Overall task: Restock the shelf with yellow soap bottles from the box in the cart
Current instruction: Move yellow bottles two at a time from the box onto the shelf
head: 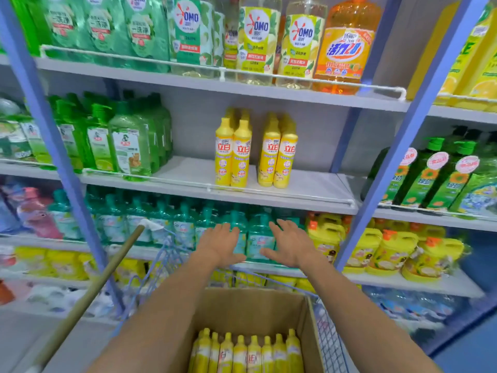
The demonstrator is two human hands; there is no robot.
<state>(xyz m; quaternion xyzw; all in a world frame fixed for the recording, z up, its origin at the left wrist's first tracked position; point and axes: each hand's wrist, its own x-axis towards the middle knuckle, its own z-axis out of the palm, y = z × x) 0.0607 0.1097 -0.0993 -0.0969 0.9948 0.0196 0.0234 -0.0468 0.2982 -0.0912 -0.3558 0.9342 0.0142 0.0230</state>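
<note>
Yellow soap bottles (pixel 246 351) upright in the box (pixel 242 305) at lower centre: probably liquid-heavy, stiff, slick-skinned, best taken round the narrow neck below the cap; left grip (pixel 219 242) and right grip (pixel 289 244) spread, empty, mid-frame above.

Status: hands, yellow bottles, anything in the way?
Left hand, right hand open, empty, held out toward shelves. Yellow soap bottles upright in box; shelved bottles on middle shelf. Only a low front rail there.

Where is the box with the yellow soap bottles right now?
In the head view the cardboard box sits at the bottom centre, inside the blue wire cart in front of the shelf, with yellow soap bottles standing in it.
</note>
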